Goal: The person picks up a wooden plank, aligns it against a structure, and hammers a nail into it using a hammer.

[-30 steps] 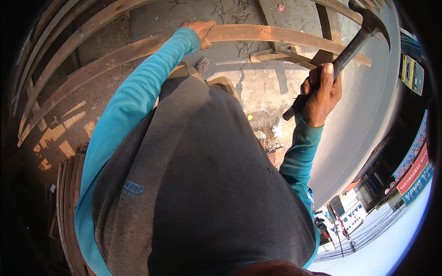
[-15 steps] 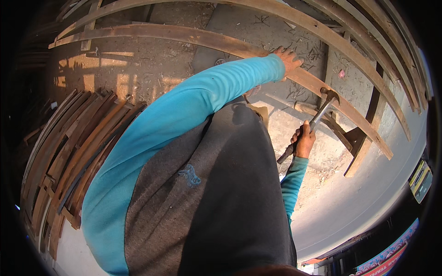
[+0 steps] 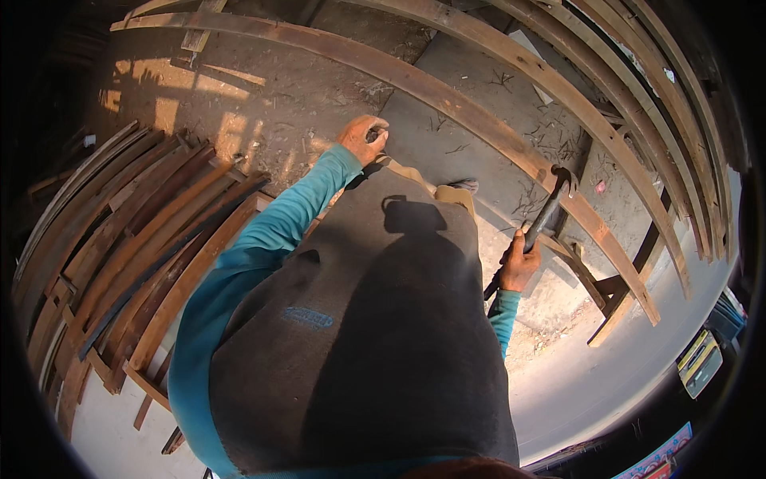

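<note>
My right hand is wrapped round the handle of a claw hammer. The hammer's metal head overlaps the right part of a long wooden plank; whether they touch I cannot tell. My left hand is in front of my body, away from the plank, with its fingers curled in. A dark spot shows between those fingers, too small to name. Under the plank's right end stands a wooden support.
Several more long planks run along the far right. At the left lies a stack of wooden pieces. Small dark bits lie scattered on the floor beyond the plank. A pale surface curves along the lower right.
My left hand has left the plank and come left and back toward my body, its fingers now curled. My right hand still grips the hammer, head by the plank. The view has shifted.
</note>
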Motion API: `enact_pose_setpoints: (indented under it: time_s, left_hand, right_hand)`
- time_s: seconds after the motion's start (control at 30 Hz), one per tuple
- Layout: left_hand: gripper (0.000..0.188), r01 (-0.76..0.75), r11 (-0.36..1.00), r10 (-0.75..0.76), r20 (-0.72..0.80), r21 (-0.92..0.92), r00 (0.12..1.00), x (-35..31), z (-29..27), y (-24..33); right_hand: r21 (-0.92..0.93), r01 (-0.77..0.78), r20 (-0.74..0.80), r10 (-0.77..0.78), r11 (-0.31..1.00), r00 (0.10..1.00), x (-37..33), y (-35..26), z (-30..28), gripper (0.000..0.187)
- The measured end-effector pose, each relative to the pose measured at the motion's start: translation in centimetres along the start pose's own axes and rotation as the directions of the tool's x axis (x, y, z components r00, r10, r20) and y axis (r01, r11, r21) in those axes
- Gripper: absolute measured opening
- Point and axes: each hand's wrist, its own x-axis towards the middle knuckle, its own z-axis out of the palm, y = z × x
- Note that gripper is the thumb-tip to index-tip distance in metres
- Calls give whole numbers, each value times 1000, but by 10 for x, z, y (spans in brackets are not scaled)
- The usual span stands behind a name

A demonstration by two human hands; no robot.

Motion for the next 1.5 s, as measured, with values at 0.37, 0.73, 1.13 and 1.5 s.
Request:
enact_pose_setpoints:
  time_s: [0.37, 0.73, 1.13, 1.5]
  left_hand:
    - [30, 461, 880, -473, -282, -113, 834, 17, -160, -164]
    - [87, 189, 738, -5, -276, 648, 961, 111, -296, -181]
    - [97, -473, 572, 353, 318, 671, 880, 243, -342, -276]
    - [83, -504, 627, 180, 518, 594, 836, 252, -342, -306]
  right_hand:
    - [-39, 218, 355, -191, 975, 915, -43, -137, 189, 33]
    - [190, -106, 605, -31, 976, 796, 34, -244, 305, 37]
    - [156, -375, 604, 212, 914, 768, -5, -308, 457, 27]
    - [281, -134, 176, 86, 950, 981, 4, -367, 458, 28]
